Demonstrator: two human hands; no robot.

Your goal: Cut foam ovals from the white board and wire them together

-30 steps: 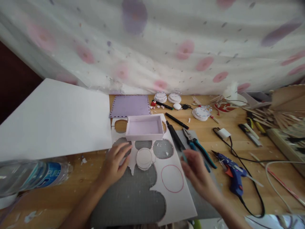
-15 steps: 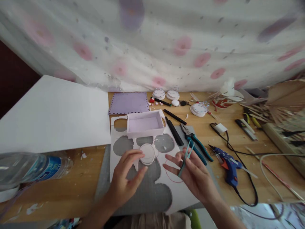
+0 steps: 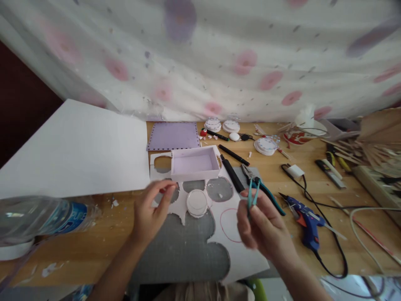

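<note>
Teal tweezers (image 3: 253,196) are held in my right hand (image 3: 263,219), tips upward and slightly apart, the fingers curled round the handle end. My left hand (image 3: 152,209) hovers over the left part of the cut white sheet, thumb and forefinger brought together; whatever they pinch, if anything, is too small to see. Between the hands a round white disc stack (image 3: 196,203) lies on the white sheet (image 3: 238,255), which has several round holes cut through it. Behind the disc stands a shallow lilac box (image 3: 196,165) with white walls.
Pliers (image 3: 266,192), a black marker (image 3: 233,154) and a blue glue gun (image 3: 308,221) lie to the right. A plastic bottle (image 3: 40,219) lies at the left, below a large white board (image 3: 78,154). Decorated round stacks (image 3: 266,145) and a purple card (image 3: 173,136) are at the back.
My left hand has drawn away leftward from the disc, its fingers closing to a pinch. My right hand has curled round the tweezers and turned them more upright. The view has shifted slightly.
</note>
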